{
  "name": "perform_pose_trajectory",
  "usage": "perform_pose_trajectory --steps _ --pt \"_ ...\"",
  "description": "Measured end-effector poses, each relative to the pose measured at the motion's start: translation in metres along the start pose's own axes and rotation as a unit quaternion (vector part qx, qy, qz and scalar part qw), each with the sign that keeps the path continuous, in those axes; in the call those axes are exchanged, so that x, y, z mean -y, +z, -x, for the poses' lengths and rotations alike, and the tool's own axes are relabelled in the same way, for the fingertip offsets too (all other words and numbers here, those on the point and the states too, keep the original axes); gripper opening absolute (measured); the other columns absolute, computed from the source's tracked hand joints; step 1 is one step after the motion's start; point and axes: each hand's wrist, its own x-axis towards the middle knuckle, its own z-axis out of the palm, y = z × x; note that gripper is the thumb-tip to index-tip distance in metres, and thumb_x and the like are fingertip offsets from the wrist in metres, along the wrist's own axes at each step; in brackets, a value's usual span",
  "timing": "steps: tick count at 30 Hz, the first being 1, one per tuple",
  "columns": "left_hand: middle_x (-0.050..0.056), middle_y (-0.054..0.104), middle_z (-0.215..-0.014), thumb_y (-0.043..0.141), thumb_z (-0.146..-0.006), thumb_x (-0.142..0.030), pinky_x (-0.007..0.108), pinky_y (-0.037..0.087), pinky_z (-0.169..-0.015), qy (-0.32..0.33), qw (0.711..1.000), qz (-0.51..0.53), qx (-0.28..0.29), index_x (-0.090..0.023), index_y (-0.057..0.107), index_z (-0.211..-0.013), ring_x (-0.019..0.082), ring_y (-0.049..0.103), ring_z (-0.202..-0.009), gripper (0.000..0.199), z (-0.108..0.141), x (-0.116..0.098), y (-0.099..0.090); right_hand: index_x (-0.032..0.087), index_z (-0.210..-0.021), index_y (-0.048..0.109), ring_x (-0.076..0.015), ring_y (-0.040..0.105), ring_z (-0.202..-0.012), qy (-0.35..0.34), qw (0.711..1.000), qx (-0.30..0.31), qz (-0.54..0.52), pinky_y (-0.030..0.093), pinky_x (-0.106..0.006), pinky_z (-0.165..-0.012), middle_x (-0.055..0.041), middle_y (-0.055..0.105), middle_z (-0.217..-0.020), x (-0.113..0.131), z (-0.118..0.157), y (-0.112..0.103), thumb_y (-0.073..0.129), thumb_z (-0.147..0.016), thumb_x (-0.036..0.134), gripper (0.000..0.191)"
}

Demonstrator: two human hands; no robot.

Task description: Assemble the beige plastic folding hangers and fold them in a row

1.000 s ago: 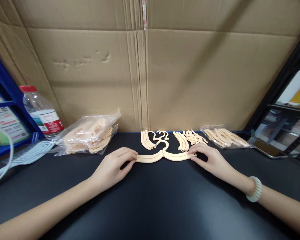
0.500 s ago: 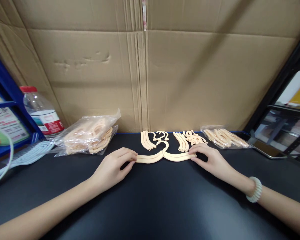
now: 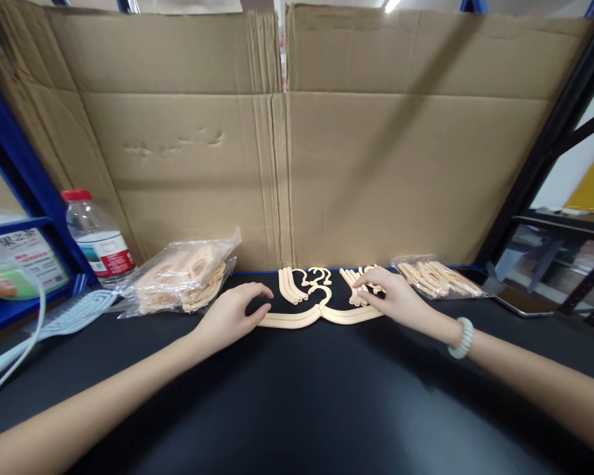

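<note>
Your left hand (image 3: 231, 310) is loosely spread, gripping nothing, by the left end of the hanger (image 3: 299, 320), flat on the black table (image 3: 297, 409). Your right hand (image 3: 400, 300) is half-curled at the right-side strips (image 3: 348, 284); can't tell if it grips one.

Cardboard sheets (image 3: 410, 145) behind black tabletop (image 3: 297, 409). Blue frame (image 3: 14, 155) left, black rack (image 3: 555, 132) right. Bright light (image 3: 392, 5) up top.

Cream hanger (image 3: 321, 311), arms spread, lying on black table (image 3: 297, 402).
</note>
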Motion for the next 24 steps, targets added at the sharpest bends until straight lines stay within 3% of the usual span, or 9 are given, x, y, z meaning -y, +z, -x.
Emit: perform_pose_trajectory --steps 3,6,12,19,24 --pt "0.004 0.070 -0.087 0.056 -0.080 -0.024 0.032 0.051 -0.071 0.002 0.999 0.005 0.033 -0.020 0.065 -0.092 0.021 0.066 -0.080 0.015 -0.020 0.004 0.004 0.019 -0.089 0.067 -0.0193 0.061 -0.087 -0.009 0.996 0.073 0.050 0.048 -0.034 -0.080 -0.0050 0.069 -0.088 -0.001 -0.031 0.007 0.058 -0.083 0.013 0.012" --pt "0.007 0.069 -0.094 0.063 -0.076 -0.023 0.035 0.049 -0.080 0.030 0.998 0.018 0.057 -0.018 0.065 -0.094 0.024 0.065 -0.088 0.019 -0.036 0.006 0.013 0.018 -0.089 0.069 -0.0192 0.061 -0.087 -0.035 0.989 0.126 0.064 0.046 -0.033 -0.082 -0.0054 0.069 -0.088 -0.004 -0.058 0.020 0.062 -0.081 0.013 0.012" --pt "0.007 0.065 -0.096 0.063 -0.077 -0.019 0.034 0.047 -0.085 0.097 0.989 0.053 0.101 -0.019 0.066 -0.084 0.021 0.061 -0.094 0.008 -0.045 0.006 0.020 0.018 -0.089 0.071 -0.0190 0.060 -0.087 -0.056 0.973 0.202 0.093 0.044 -0.029 -0.080 -0.0064 0.068 -0.089 -0.018 -0.081 0.044 0.067 -0.075 0.006 0.019" --pt "0.005 0.060 -0.092 0.060 -0.081 -0.017 0.034 0.047 -0.087 0.105 0.985 0.074 0.117 -0.019 0.068 -0.083 0.019 0.059 -0.091 0.008 -0.047 0.014 0.019 0.015 -0.082 0.069 -0.0164 0.059 -0.079 -0.044 0.975 0.204 0.078 0.044 -0.027 -0.075 -0.0059 0.064 -0.083 -0.026 -0.082 0.054 0.063 -0.079 0.006 0.011" --pt "0.004 0.056 -0.089 0.057 -0.080 -0.014 0.034 0.047 -0.084 0.080 0.990 0.083 0.076 -0.019 0.065 -0.076 0.020 0.056 -0.089 0.011 -0.045 0.016 0.022 0.015 -0.083 0.068 -0.0163 0.060 -0.083 -0.022 0.987 0.151 0.043 0.045 -0.028 -0.079 -0.0067 0.064 -0.088 -0.027 -0.084 0.048 0.059 -0.081 0.007 0.012"
